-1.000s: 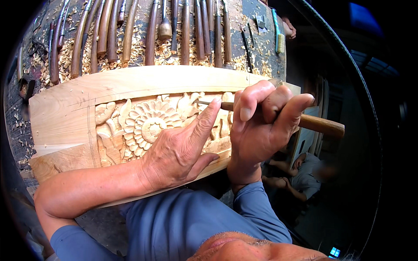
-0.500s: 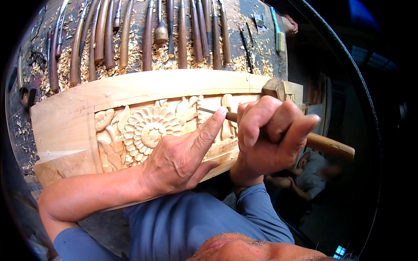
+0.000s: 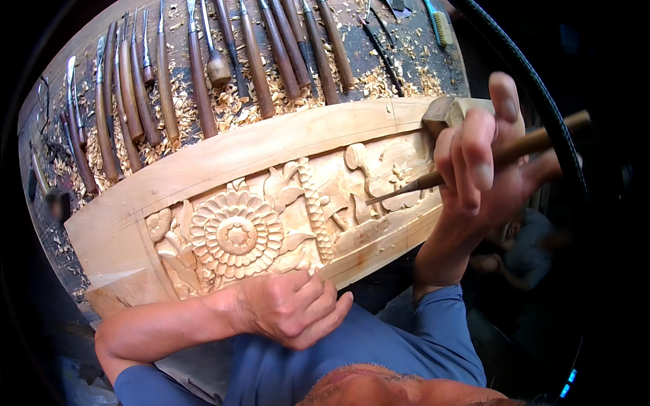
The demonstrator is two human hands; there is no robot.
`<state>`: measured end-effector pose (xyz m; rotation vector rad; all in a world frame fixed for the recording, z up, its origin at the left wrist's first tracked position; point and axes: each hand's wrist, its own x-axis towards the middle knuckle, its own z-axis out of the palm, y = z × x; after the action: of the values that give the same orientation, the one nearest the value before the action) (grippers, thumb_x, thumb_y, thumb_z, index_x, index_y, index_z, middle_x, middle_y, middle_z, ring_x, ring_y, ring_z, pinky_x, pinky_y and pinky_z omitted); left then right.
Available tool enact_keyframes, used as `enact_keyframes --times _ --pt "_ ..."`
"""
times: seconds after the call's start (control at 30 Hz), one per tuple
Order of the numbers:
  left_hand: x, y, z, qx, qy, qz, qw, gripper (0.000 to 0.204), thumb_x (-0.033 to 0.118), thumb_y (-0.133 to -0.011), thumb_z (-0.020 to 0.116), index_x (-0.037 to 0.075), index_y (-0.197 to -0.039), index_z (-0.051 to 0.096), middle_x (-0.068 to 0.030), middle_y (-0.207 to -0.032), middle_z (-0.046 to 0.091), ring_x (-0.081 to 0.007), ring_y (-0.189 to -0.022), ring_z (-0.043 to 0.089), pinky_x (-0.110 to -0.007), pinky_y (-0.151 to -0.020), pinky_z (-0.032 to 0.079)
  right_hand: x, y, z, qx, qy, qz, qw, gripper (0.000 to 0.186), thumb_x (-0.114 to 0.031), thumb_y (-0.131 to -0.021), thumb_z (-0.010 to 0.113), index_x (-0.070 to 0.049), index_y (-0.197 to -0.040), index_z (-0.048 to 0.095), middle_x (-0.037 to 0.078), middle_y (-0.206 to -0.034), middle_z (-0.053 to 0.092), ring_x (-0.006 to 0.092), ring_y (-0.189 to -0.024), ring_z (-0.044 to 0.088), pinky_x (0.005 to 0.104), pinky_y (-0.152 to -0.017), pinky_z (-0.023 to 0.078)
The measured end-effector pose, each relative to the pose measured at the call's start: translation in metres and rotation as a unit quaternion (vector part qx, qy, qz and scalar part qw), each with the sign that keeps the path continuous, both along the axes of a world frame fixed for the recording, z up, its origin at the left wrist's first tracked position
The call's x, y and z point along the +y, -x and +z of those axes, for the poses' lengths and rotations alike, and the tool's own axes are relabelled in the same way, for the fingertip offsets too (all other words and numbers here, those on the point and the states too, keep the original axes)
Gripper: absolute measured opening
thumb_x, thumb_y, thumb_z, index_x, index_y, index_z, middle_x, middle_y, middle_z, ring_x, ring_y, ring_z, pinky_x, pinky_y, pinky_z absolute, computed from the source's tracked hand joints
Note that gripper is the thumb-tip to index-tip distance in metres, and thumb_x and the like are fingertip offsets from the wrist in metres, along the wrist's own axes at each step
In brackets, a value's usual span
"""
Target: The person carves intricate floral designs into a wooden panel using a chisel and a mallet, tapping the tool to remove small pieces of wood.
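Observation:
A carved wooden panel (image 3: pixel 325 271) lies before me, with a round many-petalled flower, leaves, a twisted rope-like column and smaller figures in relief. My right hand (image 3: pixel 487 172) holds a carving chisel (image 3: pixel 542 139) by its wooden handle above the right part of the panel. Its slim metal blade slants down to the left, with the tip close to the carved area right of the rope-like column. Near the panel's front edge, below the flower, my left hand (image 3: pixel 291 308) has its fingers curled in. Nothing shows in it, though the palm is hidden.
Several wooden-handled carving tools (image 3: pixel 250 68) lie in a row on the dark workbench (image 3: pixel 450 64) among wood shavings. A wooden block (image 3: pixel 443 111) sits on the panel's far right end. A brush (image 3: pixel 439 26) lies at the back right. Another person (image 3: pixel 531 247) is beyond the right side.
My left hand has drawn back from the chisel blade to the panel's front edge, its fingers curling in. My right hand has moved right with the chisel, and the view has shifted.

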<state>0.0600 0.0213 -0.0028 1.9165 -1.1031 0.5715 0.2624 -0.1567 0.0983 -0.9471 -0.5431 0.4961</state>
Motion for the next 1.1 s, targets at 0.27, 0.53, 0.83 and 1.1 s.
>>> enact_keyframes --times 0.27,0.53,0.83,1.1 --pt "0.006 0.002 0.002 0.047 -0.005 -0.008 0.999 0.030 0.013 -0.077 0.071 -0.003 -0.102 0.074 -0.0086 -0.079 0.067 -0.0138 -0.063 0.060 -0.024 -0.054 0.043 0.008 -0.038 -0.048 0.080 -0.066 0.102 0.989 0.055 -0.054 -0.114 0.032 -0.003 -0.117 0.051 0.012 -0.096 0.060 0.0109 -0.041 0.055 0.0194 -0.037 0.035" --pt "0.018 -0.019 0.029 0.131 0.026 0.060 0.989 0.026 0.008 -0.079 0.076 0.001 -0.104 0.078 -0.0046 -0.076 0.066 -0.0115 -0.060 0.060 -0.025 -0.051 0.043 0.009 -0.042 -0.064 0.173 -0.050 0.028 0.983 0.047 -0.044 -0.118 0.029 -0.006 -0.104 0.054 0.010 -0.101 0.057 0.0071 -0.048 0.044 0.0211 -0.046 0.038" --pt "0.070 -0.117 0.023 0.259 0.085 0.324 0.906 0.020 0.006 -0.093 0.076 0.003 -0.113 0.079 -0.0116 -0.090 0.079 -0.0203 -0.082 0.076 -0.032 -0.077 0.060 0.063 -0.055 -0.066 0.156 -0.069 -0.089 0.981 0.041 -0.045 -0.113 0.047 -0.006 -0.106 0.060 0.015 -0.080 0.069 0.0173 -0.044 0.057 0.0214 -0.035 0.039" --pt "0.073 -0.129 -0.005 0.269 0.154 0.359 0.880 0.019 0.008 -0.097 0.073 0.005 -0.114 0.077 -0.0052 -0.067 0.072 -0.0090 -0.055 0.065 -0.026 -0.050 0.045 0.043 0.011 0.002 -0.015 -0.008 -0.050 0.999 0.054 -0.056 -0.113 0.034 -0.016 -0.080 0.046 0.006 -0.079 0.063 0.0088 -0.042 0.039 0.0241 -0.043 0.032"
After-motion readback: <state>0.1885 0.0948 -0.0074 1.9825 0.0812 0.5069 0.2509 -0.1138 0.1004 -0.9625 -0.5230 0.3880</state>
